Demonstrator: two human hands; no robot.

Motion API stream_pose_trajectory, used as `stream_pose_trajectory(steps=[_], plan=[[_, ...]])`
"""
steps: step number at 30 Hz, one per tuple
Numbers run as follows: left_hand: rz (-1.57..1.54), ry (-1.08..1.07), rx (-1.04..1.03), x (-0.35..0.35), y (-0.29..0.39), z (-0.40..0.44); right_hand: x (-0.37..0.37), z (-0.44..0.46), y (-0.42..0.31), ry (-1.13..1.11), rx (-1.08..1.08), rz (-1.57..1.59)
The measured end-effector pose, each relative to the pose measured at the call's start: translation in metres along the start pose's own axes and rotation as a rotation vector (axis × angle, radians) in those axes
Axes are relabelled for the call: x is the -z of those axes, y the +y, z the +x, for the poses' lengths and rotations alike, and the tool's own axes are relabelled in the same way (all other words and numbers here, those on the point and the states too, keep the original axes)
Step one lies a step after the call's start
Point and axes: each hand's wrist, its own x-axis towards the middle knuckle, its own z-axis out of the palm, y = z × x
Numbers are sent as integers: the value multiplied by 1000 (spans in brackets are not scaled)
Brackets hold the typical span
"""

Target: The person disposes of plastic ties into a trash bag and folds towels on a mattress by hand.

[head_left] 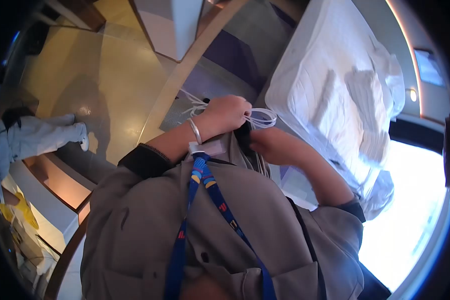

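My left hand (227, 112), with a silver bracelet on its wrist, is closed around a bundled white cable (262, 118). Loops of the cable stick out on both sides of the fist. Just below and to the right, my right hand (275, 145) has its fingers curled beside a dark item (243, 137). What that hand holds, if anything, is too blurred to make out. A blue patterned lanyard (197, 175) with a badge (212, 148) hangs over my grey-brown shirt, below the hands.
At the right stands a bed (305, 75) with rumpled white bedding, near a bright window (405, 210). A person in light trousers (40, 137) stands at the left. Someone's yellow-gloved hand (27, 210) shows at the lower left. A white-sided partition (172, 30) is at the top.
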Motion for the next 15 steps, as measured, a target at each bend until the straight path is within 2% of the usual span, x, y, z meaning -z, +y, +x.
stream_pose_trajectory(steps=[1,2,3,4,6,8,11,12,13,14,15], plan=[[7,-10,-23,-7,8,0,-16,3,-6,-4,-92,-127],[40,-62,-34,-13,15,0,-43,3,-14,141,-61,-237],[76,-111,-45,-20,21,-1,-69,13,-16,187,-83,-322],[82,-109,-86,-39,16,-3,-80,9,-9,178,-106,-336],[107,-279,-90,-68,12,0,-88,-1,11,201,-119,-371],[45,-270,-139,-77,37,-4,-101,-17,29,8,-208,-423],[89,-220,-202,-94,65,12,-99,-31,8,15,-294,-435],[43,-301,-167,-97,71,19,-100,-35,13,33,-284,-448],[-4,-383,-132,-101,76,24,-102,-39,23,37,-158,-433],[11,-376,-134,-110,80,26,-109,-44,35,36,-36,-412],[29,-413,-125,-122,85,30,-133,-46,60,49,-37,-421]])
